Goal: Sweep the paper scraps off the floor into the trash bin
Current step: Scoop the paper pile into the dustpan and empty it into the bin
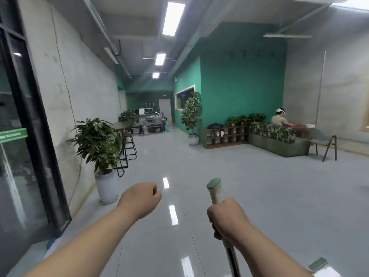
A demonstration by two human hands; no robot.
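While the right hand (225, 218) grips the broom handle (215, 190) below its top, the left hand (139, 198) is fisted, empty

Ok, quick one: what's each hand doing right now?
Left hand: fingers curled into a fist, nothing visible in it.
Right hand: gripping the broom handle.

Bright ceiling panels (173, 18), glare streaks on glossy floor (173, 214), soft blur, wide-angle bending at edges
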